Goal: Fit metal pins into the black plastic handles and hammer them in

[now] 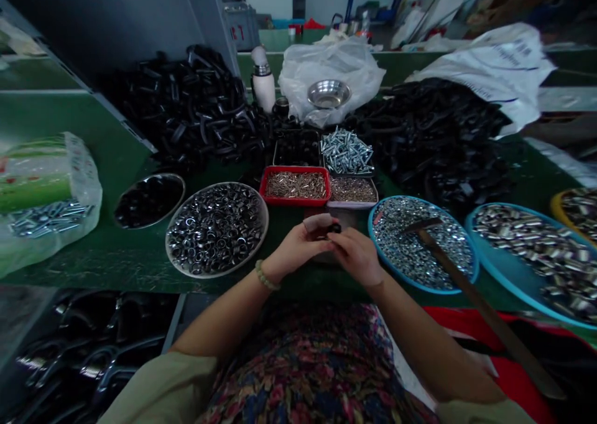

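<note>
My left hand (pixel 298 247) and my right hand (pixel 358 256) meet over the bench, fingers closed together. A small dark round part (pixel 334 228) shows between their fingertips, and both hands seem to grip it; its exact kind is too small to tell. Pale tape wraps a finger of my left hand, and a beaded bracelet (pixel 267 276) circles that wrist. Just beyond the hands are a red tray (pixel 295 200) of small copper-coloured pins and a pale tray (pixel 352 205) of similar small pieces. Left of them lies a round pan (pixel 168 262) of dark metal rings.
A hammer (pixel 485 312) lies across a blue-rimmed tray (pixel 474 268) of small shiny parts. Farther right is a blue basin (pixel 513 281) of metal sleeves. Bolts (pixel 347 152) fill a tray behind. Heaps of black parts (pixel 186 107) flank a white flask (pixel 264 88) and a metal bowl (pixel 329 93).
</note>
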`<control>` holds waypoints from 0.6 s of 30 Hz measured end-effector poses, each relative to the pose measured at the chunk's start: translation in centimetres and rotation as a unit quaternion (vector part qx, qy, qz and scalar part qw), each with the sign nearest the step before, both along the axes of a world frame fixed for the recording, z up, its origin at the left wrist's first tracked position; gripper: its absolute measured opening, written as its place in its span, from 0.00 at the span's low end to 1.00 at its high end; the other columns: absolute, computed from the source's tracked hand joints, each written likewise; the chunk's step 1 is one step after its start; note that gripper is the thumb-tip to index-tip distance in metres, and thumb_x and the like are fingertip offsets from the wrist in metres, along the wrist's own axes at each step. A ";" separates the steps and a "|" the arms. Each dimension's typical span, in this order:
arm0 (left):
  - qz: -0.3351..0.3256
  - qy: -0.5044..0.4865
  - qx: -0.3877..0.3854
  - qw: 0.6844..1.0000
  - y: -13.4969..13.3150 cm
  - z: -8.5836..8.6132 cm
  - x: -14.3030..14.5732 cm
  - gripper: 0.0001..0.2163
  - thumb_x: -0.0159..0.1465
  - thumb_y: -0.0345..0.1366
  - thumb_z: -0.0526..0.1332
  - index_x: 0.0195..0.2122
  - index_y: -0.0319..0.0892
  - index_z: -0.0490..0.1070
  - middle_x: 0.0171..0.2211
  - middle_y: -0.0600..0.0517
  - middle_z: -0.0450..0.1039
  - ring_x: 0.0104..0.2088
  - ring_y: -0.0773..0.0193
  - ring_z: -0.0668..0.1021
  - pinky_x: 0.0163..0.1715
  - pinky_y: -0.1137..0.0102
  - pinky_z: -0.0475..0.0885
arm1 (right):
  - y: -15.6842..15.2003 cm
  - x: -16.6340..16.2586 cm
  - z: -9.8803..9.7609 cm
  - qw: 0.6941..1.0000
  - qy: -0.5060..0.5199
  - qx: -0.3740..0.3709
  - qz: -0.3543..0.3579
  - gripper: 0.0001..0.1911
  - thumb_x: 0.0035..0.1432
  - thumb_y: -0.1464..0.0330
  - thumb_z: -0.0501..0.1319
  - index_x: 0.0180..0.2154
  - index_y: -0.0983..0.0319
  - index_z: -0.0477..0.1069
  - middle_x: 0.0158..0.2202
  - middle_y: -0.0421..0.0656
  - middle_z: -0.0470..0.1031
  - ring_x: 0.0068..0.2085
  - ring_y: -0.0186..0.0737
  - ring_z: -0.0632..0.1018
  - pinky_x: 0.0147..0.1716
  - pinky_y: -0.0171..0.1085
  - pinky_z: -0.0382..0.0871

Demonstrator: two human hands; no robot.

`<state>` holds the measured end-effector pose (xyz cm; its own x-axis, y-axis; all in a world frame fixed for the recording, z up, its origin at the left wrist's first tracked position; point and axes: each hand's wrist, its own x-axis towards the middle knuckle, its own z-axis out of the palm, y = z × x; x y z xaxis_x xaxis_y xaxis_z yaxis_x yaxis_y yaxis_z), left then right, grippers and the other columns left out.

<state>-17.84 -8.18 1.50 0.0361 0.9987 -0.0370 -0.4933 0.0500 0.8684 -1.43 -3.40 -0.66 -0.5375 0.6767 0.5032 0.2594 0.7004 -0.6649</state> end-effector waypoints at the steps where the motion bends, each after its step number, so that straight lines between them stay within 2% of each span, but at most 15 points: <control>1: 0.009 -0.009 -0.009 1.000 -0.7 0.1 -0.3 0.19 0.48 0.29 0.72 0.42 0.42 0.75 0.45 0.51 0.76 0.44 0.64 0.77 0.50 0.66 0.69 | -0.7 -0.1 -0.1 0.996 0.059 -0.060 -0.005 0.14 0.56 0.61 0.63 0.44 0.55 0.69 0.35 0.44 0.74 0.36 0.41 0.75 0.40 0.42 0.71; 3: 0.006 -0.042 -0.038 0.998 -1.9 0.3 -0.7 0.14 0.51 0.31 0.71 0.39 0.42 0.74 0.40 0.52 0.77 0.37 0.67 0.78 0.44 0.69 0.72 | -1.7 -0.4 -0.1 0.962 0.163 -0.218 0.002 0.20 0.53 0.56 0.64 0.46 0.55 0.67 0.36 0.42 0.72 0.33 0.38 0.75 0.36 0.41 0.73; 6: -0.073 -0.099 -0.092 0.988 -3.0 0.6 -0.8 0.13 0.53 0.33 0.70 0.39 0.41 0.73 0.35 0.51 0.77 0.33 0.68 0.79 0.37 0.73 0.74 | -2.4 -1.1 0.2 0.872 0.218 -0.437 0.040 0.19 0.52 0.51 0.63 0.37 0.57 0.66 0.28 0.38 0.70 0.26 0.34 0.72 0.27 0.37 0.71; 7: -0.092 -0.110 -0.107 0.984 -3.2 0.7 -0.7 0.14 0.53 0.33 0.70 0.40 0.41 0.73 0.34 0.51 0.77 0.33 0.67 0.79 0.37 0.73 0.74 | -2.4 -1.4 0.3 0.849 0.224 -0.476 0.040 0.19 0.52 0.50 0.63 0.33 0.58 0.65 0.24 0.36 0.68 0.23 0.33 0.70 0.24 0.35 0.69; 9: -0.081 -0.119 -0.126 0.982 -3.4 0.6 -0.3 0.14 0.54 0.33 0.69 0.41 0.42 0.72 0.35 0.51 0.77 0.34 0.67 0.80 0.38 0.73 0.74 | -2.4 -1.8 0.3 0.825 0.252 -0.506 0.004 0.20 0.52 0.51 0.63 0.29 0.58 0.61 0.20 0.34 0.63 0.20 0.31 0.67 0.20 0.32 0.65; 11: -0.030 -0.075 -0.126 0.989 -3.3 0.3 0.1 0.12 0.56 0.34 0.67 0.41 0.42 0.72 0.36 0.52 0.77 0.34 0.68 0.79 0.40 0.72 0.74 | -2.6 -2.0 0.2 0.823 0.281 -0.492 -0.046 0.18 0.55 0.52 0.61 0.30 0.58 0.60 0.19 0.32 0.60 0.18 0.29 0.64 0.17 0.30 0.62; 12: 0.002 -0.020 -0.114 0.993 -3.3 0.0 0.3 0.10 0.57 0.34 0.66 0.40 0.42 0.73 0.36 0.52 0.77 0.34 0.68 0.79 0.41 0.71 0.74 | -2.8 -2.1 0.0 0.834 0.278 -0.473 -0.062 0.16 0.56 0.53 0.60 0.33 0.57 0.61 0.19 0.32 0.60 0.18 0.30 0.64 0.17 0.30 0.62; 14: 0.054 0.138 -0.070 0.986 -3.3 -0.5 0.3 0.08 0.58 0.32 0.63 0.39 0.42 0.73 0.39 0.51 0.76 0.38 0.65 0.78 0.45 0.69 0.73 | -3.5 -2.1 -0.2 0.880 0.220 -0.415 -0.069 0.16 0.56 0.55 0.61 0.42 0.56 0.63 0.23 0.34 0.66 0.21 0.33 0.69 0.21 0.33 0.66; 16: 0.054 0.292 -0.031 0.954 -3.7 -0.7 -0.5 0.14 0.58 0.32 0.63 0.46 0.43 0.71 0.42 0.50 0.76 0.43 0.61 0.78 0.49 0.67 0.71 | -4.2 -2.0 -0.5 0.923 0.126 -0.362 -0.047 0.17 0.55 0.58 0.62 0.45 0.56 0.66 0.30 0.39 0.72 0.29 0.37 0.75 0.29 0.37 0.71; 18: 0.023 0.400 -0.011 0.916 -4.1 -0.6 -2.5 0.20 0.60 0.34 0.62 0.54 0.44 0.66 0.43 0.49 0.76 0.45 0.59 0.77 0.50 0.65 0.70 | -4.6 -1.9 -0.8 0.923 0.090 -0.372 -0.030 0.13 0.57 0.58 0.61 0.41 0.56 0.68 0.33 0.41 0.74 0.32 0.40 0.77 0.33 0.39 0.73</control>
<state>-20.37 -12.25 0.89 -0.0533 0.9971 -0.0542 0.2978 0.0677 0.9522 -3.35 -8.04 -1.47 -0.4410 0.8968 -0.0357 0.1219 0.0204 -0.9923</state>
